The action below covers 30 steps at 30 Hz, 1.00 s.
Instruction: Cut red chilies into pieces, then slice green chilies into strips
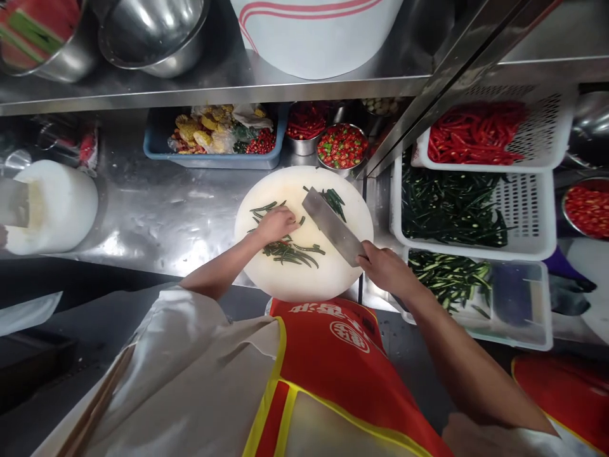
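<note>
In the head view, a round white cutting board lies on the steel counter in front of me. My right hand grips the handle of a cleaver, its broad blade held at a slant over the board's right side. My left hand is on the board with fingers bent and drawn together around green chilies; a short piece pokes out by the fingertips. Below that hand lies a loose bunch of long green chilies. Cut green pieces sit beyond the blade, partly behind it.
At right stand a white basket of red chilies, a basket of dark green chilies and a tub of sliced green chilies. A blue bin and a bowl of chopped chilies sit behind the board, under a steel shelf.
</note>
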Available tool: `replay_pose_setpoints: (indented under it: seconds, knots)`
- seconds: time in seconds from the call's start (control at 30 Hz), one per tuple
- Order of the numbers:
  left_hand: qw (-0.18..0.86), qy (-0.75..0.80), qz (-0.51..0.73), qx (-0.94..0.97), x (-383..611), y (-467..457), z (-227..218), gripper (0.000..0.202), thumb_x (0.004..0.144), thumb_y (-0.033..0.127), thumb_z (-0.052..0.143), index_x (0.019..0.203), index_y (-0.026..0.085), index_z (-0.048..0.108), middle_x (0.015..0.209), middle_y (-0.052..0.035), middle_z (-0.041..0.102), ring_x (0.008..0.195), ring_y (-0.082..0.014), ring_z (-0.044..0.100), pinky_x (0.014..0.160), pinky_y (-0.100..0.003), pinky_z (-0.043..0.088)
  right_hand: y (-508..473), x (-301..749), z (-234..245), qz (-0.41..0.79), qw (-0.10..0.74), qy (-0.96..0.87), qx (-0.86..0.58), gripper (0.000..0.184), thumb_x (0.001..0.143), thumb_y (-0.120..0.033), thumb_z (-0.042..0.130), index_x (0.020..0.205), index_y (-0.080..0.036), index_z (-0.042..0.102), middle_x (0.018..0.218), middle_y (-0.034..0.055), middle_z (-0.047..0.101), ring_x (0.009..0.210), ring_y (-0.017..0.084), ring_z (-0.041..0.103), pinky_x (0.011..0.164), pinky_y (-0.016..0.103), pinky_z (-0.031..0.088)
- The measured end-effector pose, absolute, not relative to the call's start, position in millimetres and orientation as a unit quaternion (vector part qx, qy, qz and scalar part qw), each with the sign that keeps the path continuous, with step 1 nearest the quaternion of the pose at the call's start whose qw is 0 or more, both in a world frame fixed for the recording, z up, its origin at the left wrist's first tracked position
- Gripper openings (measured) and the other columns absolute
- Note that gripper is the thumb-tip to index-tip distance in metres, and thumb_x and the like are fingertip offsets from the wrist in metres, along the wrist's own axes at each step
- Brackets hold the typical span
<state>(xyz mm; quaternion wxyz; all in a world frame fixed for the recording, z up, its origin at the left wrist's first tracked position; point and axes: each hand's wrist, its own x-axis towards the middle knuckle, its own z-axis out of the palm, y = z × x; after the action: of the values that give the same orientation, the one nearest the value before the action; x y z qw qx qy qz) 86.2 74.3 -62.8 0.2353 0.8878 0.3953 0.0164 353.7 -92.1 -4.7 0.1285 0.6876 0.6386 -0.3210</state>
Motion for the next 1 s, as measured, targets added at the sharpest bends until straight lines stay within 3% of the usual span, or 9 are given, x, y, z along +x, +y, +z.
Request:
replay_pose_setpoints:
  seconds: [0.13, 0.33, 0.53, 0.7, 0.87, 1.0]
  knots:
    - [0.195, 0.362, -0.038, 0.911, 96.3, 68.4, -69.7, 0.009, 0.085, 0.024, 0.062, 0.085, 0.018, 0.069, 0.089, -0.0064, 0.065, 0.093, -0.024, 0.06, 0.086, -0.036, 0.047, -96.8, 350.2, -9.5, -0.331, 0.144, 0.624, 0.693, 0.028, 0.099, -0.035, 0.033, 0.111, -0.018, 0.051, 0.093, 0.0125, 0.071, 0.088, 0.027, 0.066, 0.063, 0.031, 0.029]
    - [0.148, 0.389, 0.034, 0.909, 129.0, 66.1, -84.4, 0.015, 0.092, 0.023, 0.053, 0.099, 0.019, 0.066, 0.098, -0.0083, 0.063, 0.095, -0.0238, 0.058, 0.088, -0.037, 0.045, -90.4, 352.6, -8.8, -0.32, 0.135, 0.602, 0.719, 0.029, 0.099, -0.034, 0.033, 0.114, -0.018, 0.051, 0.097, 0.0129, 0.072, 0.089, 0.027, 0.066, 0.064, 0.031, 0.03]
    - [0.153, 0.276, 0.009, 0.949, 117.8, 54.5, -82.5, 0.028, 0.1, 0.025, 0.039, 0.092, 0.019, 0.065, 0.092, -0.0072, 0.061, 0.092, -0.0206, 0.057, 0.086, -0.034, 0.044, -93.3, 354.6, -6.9, -0.317, 0.128, 0.604, 0.72, 0.029, 0.099, -0.034, 0.032, 0.113, -0.017, 0.051, 0.093, 0.0133, 0.072, 0.087, 0.028, 0.066, 0.063, 0.032, 0.029]
    - [0.204, 0.317, 0.011, 0.926, 99.4, 57.1, -71.9, 0.024, 0.097, 0.027, 0.047, 0.087, 0.018, 0.066, 0.087, -0.006, 0.063, 0.087, -0.02, 0.058, 0.081, -0.033, 0.046, -95.7, 355.3, -8.1, -0.311, 0.134, 0.615, 0.712, 0.029, 0.099, -0.033, 0.032, 0.114, -0.017, 0.05, 0.092, 0.0134, 0.072, 0.087, 0.028, 0.067, 0.063, 0.031, 0.029]
    - [0.191, 0.329, 0.063, 0.923, 114.9, 61.1, -79.3, 0.021, 0.096, 0.031, 0.051, 0.101, 0.017, 0.066, 0.101, -0.0083, 0.061, 0.101, -0.022, 0.056, 0.093, -0.035, 0.046, -94.6, 355.7, -3.2, -0.299, 0.156, 0.634, 0.696, 0.028, 0.099, -0.033, 0.033, 0.114, -0.017, 0.05, 0.092, 0.0134, 0.072, 0.086, 0.029, 0.068, 0.061, 0.031, 0.028]
    - [0.171, 0.337, 0.048, 0.925, 130.7, 59.1, -88.5, 0.021, 0.091, 0.035, 0.061, 0.098, 0.016, 0.065, 0.101, -0.0079, 0.06, 0.1, -0.0238, 0.053, 0.093, -0.036, 0.045, -91.5, 358.5, 4.4, -0.308, 0.15, 0.642, 0.685, 0.026, 0.098, -0.032, 0.035, 0.112, -0.018, 0.051, 0.09, 0.0124, 0.071, 0.086, 0.028, 0.067, 0.062, 0.031, 0.028]
